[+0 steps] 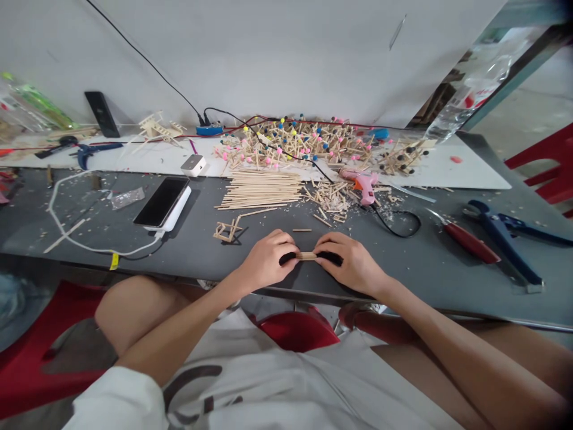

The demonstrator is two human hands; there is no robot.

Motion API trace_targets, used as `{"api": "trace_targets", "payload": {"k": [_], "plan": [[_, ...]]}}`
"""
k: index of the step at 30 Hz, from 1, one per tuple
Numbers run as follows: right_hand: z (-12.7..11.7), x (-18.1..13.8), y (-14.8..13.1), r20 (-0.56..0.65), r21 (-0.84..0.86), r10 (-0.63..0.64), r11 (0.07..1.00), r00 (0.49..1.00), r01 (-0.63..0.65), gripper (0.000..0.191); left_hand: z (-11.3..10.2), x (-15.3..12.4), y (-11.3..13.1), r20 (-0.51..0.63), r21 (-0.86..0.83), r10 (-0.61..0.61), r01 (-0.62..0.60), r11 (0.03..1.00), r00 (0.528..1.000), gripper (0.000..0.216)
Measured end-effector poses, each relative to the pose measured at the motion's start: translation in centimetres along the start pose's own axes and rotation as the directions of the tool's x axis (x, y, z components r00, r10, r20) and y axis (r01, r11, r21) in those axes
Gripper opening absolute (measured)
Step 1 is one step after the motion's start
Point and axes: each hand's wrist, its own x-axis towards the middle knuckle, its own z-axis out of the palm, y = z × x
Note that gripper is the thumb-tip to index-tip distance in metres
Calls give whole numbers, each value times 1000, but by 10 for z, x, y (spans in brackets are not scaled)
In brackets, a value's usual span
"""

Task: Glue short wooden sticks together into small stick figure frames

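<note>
My left hand and my right hand meet near the front edge of the grey table. Together they pinch a short bundle of wooden sticks with dark ends, one hand at each end. Both hands have their fingers curled closed. A single loose stick lies just beyond the hands. A small glued stick frame sits to the left of them. A neat stack of long sticks lies farther back.
A pink glue gun with a black cord lies beside cut stick scraps. Stick models with coloured beads crowd the white board behind. A phone on a power bank is at left; red-handled pliers and a blue tool at right.
</note>
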Motion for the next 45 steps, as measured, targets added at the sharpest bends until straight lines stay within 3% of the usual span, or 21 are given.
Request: {"api": "trace_targets", "payload": {"k": [10,35,40,45], "plan": [[0,1,0,18,13,24,1000,1000,-24,13,0,3,-3,2,-15,6,-6,1000,1000,12],[-1,2,3,14,53,-69,996,998,68,15,2,3,-2,-2,-12,68,-68,998,998,16],[-1,2,3,8,59,-65,996,998,64,15,2,3,-2,-21,-40,16,-17,999,1000,8],[0,1,3,10,55,-63,997,998,63,15,1,2,-1,-18,-55,-69,68,996,997,22]]}}
